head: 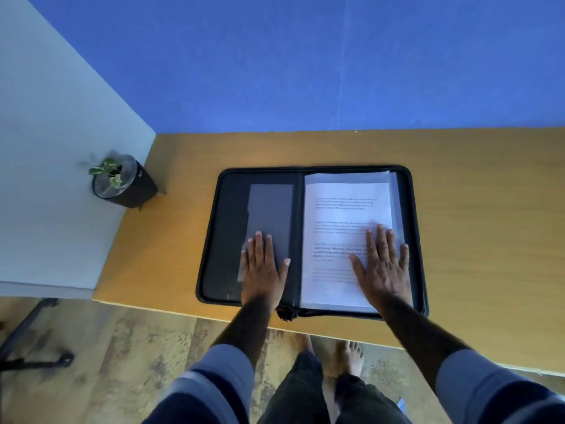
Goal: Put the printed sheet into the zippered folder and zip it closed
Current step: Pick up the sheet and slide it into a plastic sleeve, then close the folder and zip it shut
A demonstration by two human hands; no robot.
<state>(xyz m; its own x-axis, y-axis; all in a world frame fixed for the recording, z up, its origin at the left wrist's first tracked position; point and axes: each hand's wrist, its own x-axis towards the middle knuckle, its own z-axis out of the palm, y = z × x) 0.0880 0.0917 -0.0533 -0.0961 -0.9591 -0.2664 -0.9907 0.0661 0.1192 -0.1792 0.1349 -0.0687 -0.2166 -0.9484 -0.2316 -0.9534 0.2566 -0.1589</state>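
A black zippered folder (223,228) lies open flat on the wooden table. A white printed sheet (339,215) rests on its right half, on top of clear plastic sleeves. My right hand (382,267) presses flat on the lower right of the sheet, fingers straight and spread. Flat on the folder's left half lies my left hand (264,267), over a grey pocket panel (270,209). A zipper pull (287,313) hangs at the folder's near edge by the spine.
A small potted plant (122,182) in a black pot stands at the table's (474,209) left end. A blue wall rises behind the table. A white surface (52,179) adjoins on the left. My bare feet and a black chair base (33,341) are on the floor.
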